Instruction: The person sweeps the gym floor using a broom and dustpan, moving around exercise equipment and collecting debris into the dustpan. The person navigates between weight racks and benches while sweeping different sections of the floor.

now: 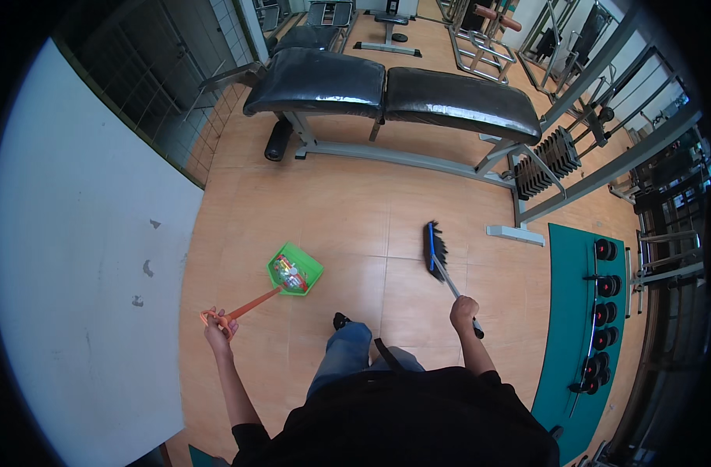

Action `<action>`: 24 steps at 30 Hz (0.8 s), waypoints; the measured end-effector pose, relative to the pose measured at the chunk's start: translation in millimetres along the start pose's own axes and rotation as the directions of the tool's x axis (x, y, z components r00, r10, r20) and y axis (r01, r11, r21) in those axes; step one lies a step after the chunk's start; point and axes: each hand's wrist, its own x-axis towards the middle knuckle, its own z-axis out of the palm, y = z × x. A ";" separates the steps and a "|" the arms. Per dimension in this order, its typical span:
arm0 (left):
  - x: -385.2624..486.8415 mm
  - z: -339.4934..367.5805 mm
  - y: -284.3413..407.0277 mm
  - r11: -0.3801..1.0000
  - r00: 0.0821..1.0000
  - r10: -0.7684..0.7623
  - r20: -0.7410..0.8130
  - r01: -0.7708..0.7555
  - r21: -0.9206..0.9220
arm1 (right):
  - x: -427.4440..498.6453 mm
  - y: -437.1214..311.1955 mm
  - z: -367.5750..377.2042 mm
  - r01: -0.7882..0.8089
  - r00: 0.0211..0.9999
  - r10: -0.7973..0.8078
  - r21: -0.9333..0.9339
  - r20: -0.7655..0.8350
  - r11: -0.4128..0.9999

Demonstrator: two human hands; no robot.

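Note:
My left hand (220,330) is closed around the orange handle (255,303) of a long-handled dustpan. Its green pan (310,270) has crumpled, colourful wrappers (291,273) in it. To the right, my right hand (464,314) grips the grey stick of a broom near its black end. The broom's head (434,251), with black bristles and a blue strip, is over the tiled floor (355,222), apart from the dustpan; whether the bristles touch the tiles I cannot tell.
A black padded weight bench (314,82) on a grey frame stands ahead, joined by a weight stack (547,163) at right. Dumbbells (605,286) and a barbell lie on a green mat (565,327) at right. A white wall (98,233) rises on the left, beside a wire mesh.

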 end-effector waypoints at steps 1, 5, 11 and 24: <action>3.3 -3.9 2.8 1.000 1.000 0.000 -0.008 0.000 -0.002 | 7.2 -27.0 -19.4 0.049 0.999 -0.049 -0.016 0.010 0.999; 5.5 -10.6 9.1 0.999 0.998 -0.013 -0.069 0.010 -0.039 | 30.5 -120.4 -55.8 0.236 0.963 -0.240 -0.049 -0.125 0.971; -1.1 -31.7 9.6 0.993 0.979 -0.041 -0.199 0.019 -0.113 | 28.0 -226.3 -109.9 0.554 0.829 -0.555 -0.039 -0.068 0.832; 21.0 -58.3 10.2 0.976 0.867 -0.124 -0.483 0.017 -0.218 | 182.9 -147.9 -326.5 0.409 0.876 -0.420 -0.098 -0.235 0.907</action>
